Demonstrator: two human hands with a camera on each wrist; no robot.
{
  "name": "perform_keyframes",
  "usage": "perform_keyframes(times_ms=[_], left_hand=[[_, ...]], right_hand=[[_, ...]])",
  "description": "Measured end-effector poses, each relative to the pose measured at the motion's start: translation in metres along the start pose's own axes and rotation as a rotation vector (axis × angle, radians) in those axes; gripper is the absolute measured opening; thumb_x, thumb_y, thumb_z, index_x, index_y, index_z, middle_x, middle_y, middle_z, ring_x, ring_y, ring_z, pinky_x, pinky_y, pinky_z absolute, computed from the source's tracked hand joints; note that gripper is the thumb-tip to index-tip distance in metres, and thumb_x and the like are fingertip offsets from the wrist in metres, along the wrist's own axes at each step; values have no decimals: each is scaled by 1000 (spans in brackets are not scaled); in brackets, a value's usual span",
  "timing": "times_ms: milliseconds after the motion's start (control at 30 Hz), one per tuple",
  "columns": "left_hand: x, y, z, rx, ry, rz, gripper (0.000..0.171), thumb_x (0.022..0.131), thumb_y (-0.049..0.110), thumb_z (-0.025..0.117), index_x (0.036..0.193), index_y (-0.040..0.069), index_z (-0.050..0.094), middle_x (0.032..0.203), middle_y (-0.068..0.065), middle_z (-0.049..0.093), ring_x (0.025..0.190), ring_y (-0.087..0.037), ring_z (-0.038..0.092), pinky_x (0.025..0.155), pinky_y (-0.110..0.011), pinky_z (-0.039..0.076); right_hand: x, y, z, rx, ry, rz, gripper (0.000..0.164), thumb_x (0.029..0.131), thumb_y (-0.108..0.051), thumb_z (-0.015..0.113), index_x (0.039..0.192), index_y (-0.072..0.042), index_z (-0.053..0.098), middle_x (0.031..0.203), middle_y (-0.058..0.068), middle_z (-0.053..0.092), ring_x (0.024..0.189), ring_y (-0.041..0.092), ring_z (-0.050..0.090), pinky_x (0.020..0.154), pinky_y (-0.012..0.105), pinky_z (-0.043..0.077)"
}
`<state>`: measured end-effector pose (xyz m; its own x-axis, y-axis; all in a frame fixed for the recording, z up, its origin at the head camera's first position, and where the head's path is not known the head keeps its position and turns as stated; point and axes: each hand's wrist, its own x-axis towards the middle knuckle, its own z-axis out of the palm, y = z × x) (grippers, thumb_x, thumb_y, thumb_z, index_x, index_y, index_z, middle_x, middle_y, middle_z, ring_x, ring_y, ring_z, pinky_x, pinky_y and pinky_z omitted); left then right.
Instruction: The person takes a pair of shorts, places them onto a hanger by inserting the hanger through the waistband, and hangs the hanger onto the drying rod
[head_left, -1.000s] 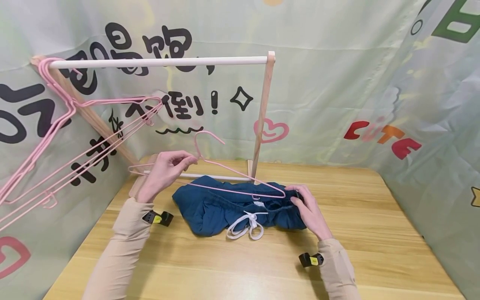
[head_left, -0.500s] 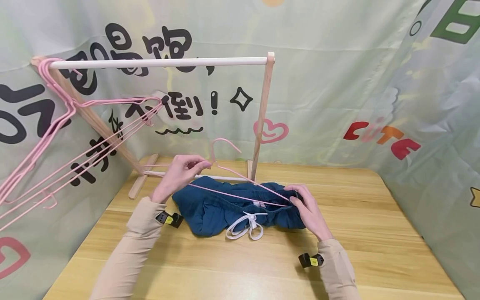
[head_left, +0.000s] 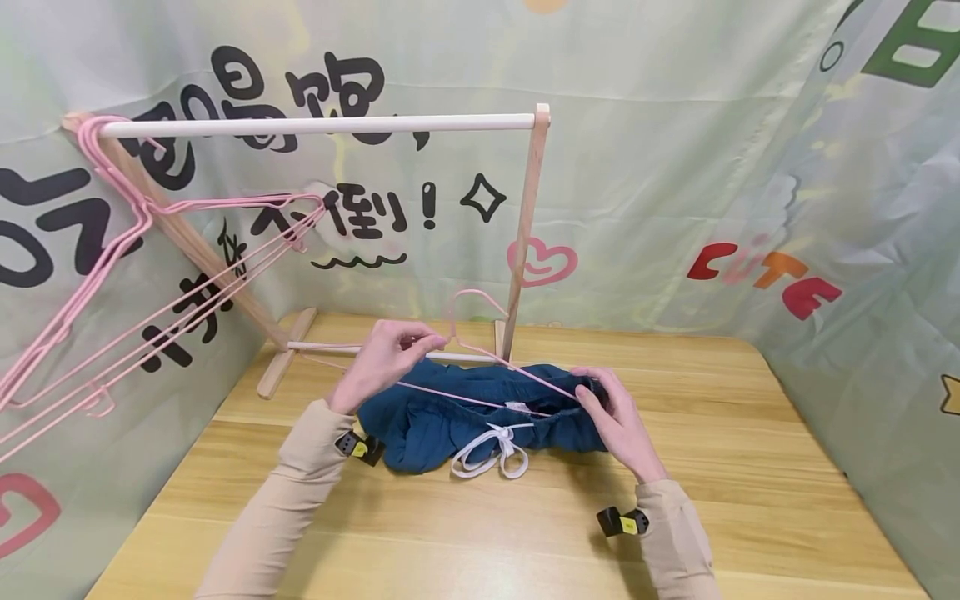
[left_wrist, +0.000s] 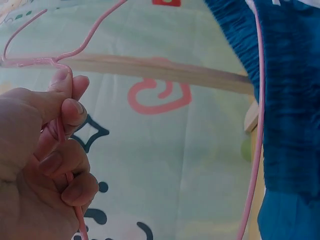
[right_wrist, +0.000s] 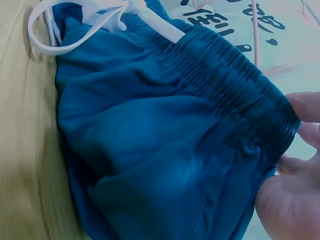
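One tabletop (head_left: 750,500), one rack (head_left: 322,125) bearing at least three hangers (head_left: 141,204), one pair of shorts (head_left: 431,425) on the tabletop, one separate hanger (left_wrist: 261,100) partly inside their waistband (right_wrist: 240,82), left hand (head_left: 390,354) grasping its neck, right hand (head_left: 613,414) pinching the waistband, one bow (head_left: 503,434).

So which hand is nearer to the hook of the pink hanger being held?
Left: the left hand pinches the hanger just below its hook, while the right hand is farther off to the right, gripping the blue waistband.
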<state>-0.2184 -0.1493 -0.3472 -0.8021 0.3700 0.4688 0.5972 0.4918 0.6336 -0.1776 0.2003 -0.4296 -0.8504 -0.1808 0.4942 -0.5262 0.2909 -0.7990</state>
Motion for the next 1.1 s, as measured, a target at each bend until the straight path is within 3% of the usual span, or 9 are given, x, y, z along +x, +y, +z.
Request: perform_keyframes(times_ms=[233,300,867,967,1100], left_hand=[[4,8,16,16,-19,19,15,96,17,68,94,8,80,64,3,55,52,-6,42,51,-20,31],[6,11,21,20,-23,23,15,96,18,68,95,8,80,64,3,55,52,-7,42,51,-20,31],[8,23,54,65,-21,32,17,98,25,66,98,15,80,62,6,52,50,-7,40,52,-20,27],[8,24,59,76,-6,35,17,98,25,66,98,16,81,60,7,49,49,-6,40,51,-19,24],[6,27,65,111,29,38,16,96,29,68,97,19,81,59,8,50,50,-3,41,49,-19,24]], right_hand=[[1,-3,3,39,57,-22,29,99,3,56,128,6,57,123,-16,58,114,-2,54,97,7,40],[1,-3,4,50,70,-35,30,98,5,57,127,8,57,122,-18,58,113,-1,55,97,7,41],[2,-8,4,42,152,-70,29,95,10,58,123,11,59,118,-17,61,115,-2,56,99,8,41],[3,-9,5,34,164,-79,28,94,11,58,123,10,60,118,-8,63,114,-2,57,99,8,41],[7,-15,6,-9,170,-87,28,94,9,61,122,7,63,116,14,65,112,-3,57,98,7,42]])
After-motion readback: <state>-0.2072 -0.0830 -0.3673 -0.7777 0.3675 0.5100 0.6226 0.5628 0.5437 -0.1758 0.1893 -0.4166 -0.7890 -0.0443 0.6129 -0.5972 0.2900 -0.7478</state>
